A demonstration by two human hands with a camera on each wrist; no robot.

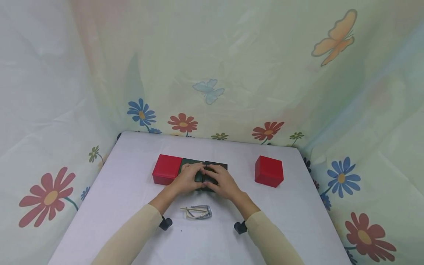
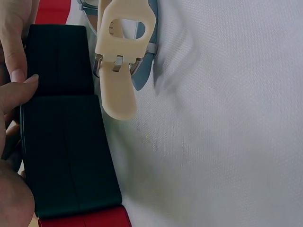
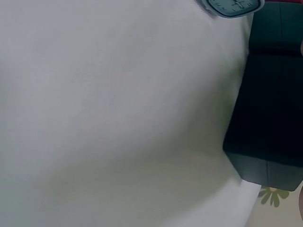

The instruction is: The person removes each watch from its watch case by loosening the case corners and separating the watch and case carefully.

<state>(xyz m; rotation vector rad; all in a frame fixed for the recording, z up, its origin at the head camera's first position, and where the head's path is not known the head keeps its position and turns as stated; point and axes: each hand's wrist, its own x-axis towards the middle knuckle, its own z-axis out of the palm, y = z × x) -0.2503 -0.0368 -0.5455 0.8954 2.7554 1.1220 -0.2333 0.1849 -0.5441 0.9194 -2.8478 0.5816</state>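
Side by side on the table, a dark green box [image 1: 193, 161] and a near-black box [image 1: 218, 163] stand under the two hands. The left hand [image 1: 188, 179] holds the green box, fingers bent over its top and thumb near the front edge. On the near-black box the right hand [image 1: 223, 182] has a like grip, its thumb close to the left one. The left wrist view shows the front faces of the green box [image 2: 71, 156] and the near-black box [image 2: 59, 61], with both thumbs meeting near the seam. Most of the right hand is out of frame in the right wrist view.
A red box [image 1: 167, 169] adjoins the green one on the left; another red box [image 1: 269, 171] stands apart at right. In front lie straps and buckles, a cream strap [image 2: 118, 90] and a blue-grey strap [image 2: 142, 78], with a watch face [image 3: 234, 5]. Printed curtains enclose the table.
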